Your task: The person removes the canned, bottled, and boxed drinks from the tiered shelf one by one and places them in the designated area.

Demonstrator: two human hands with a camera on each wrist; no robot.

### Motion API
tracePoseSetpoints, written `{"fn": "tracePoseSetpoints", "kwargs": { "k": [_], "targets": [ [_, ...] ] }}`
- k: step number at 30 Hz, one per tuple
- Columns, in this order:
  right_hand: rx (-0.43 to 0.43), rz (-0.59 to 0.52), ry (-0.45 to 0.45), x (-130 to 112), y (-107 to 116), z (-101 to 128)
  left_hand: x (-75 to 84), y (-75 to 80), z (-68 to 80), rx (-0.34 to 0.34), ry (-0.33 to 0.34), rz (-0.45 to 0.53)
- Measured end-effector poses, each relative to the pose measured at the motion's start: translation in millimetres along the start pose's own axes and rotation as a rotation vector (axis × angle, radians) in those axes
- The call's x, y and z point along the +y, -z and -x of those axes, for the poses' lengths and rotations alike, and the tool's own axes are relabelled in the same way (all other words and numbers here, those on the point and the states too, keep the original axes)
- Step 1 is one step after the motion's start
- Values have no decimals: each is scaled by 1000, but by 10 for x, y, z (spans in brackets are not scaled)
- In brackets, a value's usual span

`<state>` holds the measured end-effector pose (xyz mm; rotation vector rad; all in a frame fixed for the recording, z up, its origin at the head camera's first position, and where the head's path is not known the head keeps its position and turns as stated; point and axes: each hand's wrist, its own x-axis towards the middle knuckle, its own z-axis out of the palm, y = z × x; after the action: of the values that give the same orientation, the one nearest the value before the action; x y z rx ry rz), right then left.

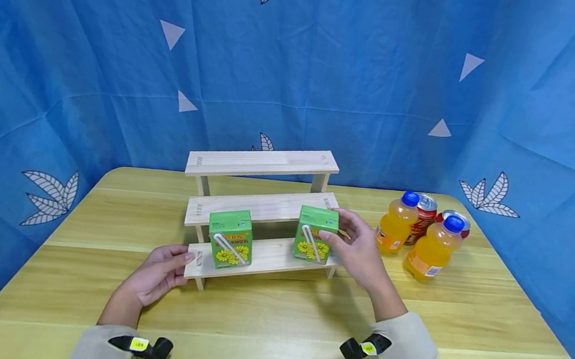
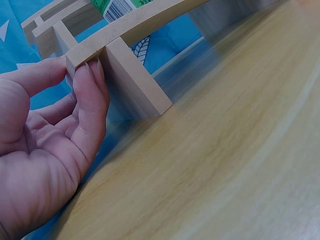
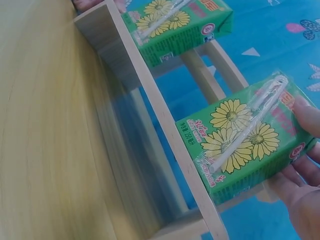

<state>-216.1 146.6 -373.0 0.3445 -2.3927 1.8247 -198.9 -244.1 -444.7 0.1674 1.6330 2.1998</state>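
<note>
Centre frame, lowest shelf (image 1: 269, 257): right hand (image 1: 358, 250) grips carton (image 1: 315, 234); left hand (image 1: 159, 274) pinches shelf end. Seat carton upright, square, then release.

Right carton (image 3: 250, 137) hid most of the right hand's fingers (image 3: 306, 115) in the wrist view. Two red cans (image 1: 426, 210) sat half-hidden behind the orange bottles (image 1: 397, 223); labels unreadable. Left wrist view cut the left carton (image 2: 117, 7) off at top edge; bench (image 2: 240, 150) blurred.
</note>
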Motion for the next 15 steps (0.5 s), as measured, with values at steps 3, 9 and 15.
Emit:
{"fn": "tracePoseSetpoints", "kwargs": {
  "k": [3, 9, 15],
  "targets": [
    [20, 12, -4, 8, 45, 7, 0, -1, -3, 2, 0, -3],
    [60, 55, -18, 37, 184, 35, -5, 2, -11, -3, -3, -7],
    [104, 91, -12, 77, 325, 63, -7, 11, -5, -8, -3, -1]
  ]
}}
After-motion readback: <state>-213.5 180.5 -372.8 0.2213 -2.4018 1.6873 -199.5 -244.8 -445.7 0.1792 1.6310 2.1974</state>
